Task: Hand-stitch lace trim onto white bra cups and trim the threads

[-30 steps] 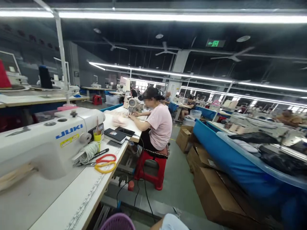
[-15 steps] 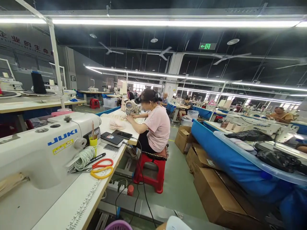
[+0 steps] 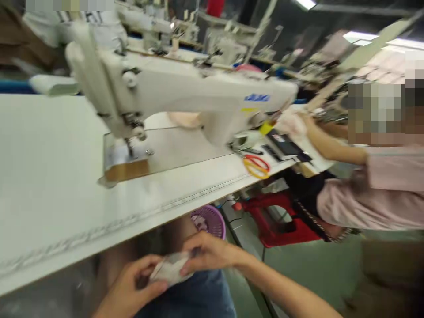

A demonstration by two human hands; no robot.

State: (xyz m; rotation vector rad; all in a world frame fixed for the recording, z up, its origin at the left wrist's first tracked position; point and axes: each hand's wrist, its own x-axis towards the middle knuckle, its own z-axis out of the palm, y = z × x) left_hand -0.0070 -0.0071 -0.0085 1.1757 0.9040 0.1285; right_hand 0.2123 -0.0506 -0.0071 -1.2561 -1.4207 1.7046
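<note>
Both my hands hold a small whitish bundle (image 3: 172,267), blurred, perhaps folded cloth, above my lap and in front of the table edge. My left hand (image 3: 134,280) grips its left end between thumb and fingers. At its right end, my right hand (image 3: 207,252) pinches it with the thumb below. Beyond them a white sewing machine (image 3: 185,84) stands on the white table (image 3: 49,176), its needle area left of centre.
Red-and-yellow-handled scissors (image 3: 256,167) lie on the table's right part, near dark phones (image 3: 285,145). A purple basket (image 3: 217,223) stands below the table edge. To the right, a co-worker in a pink shirt (image 3: 351,201) sits on a red stool (image 3: 281,221).
The view has swung left and down, from the aisle and co-worker to the sewing machine and my lap. My hands and the whitish bundle have come into view.
</note>
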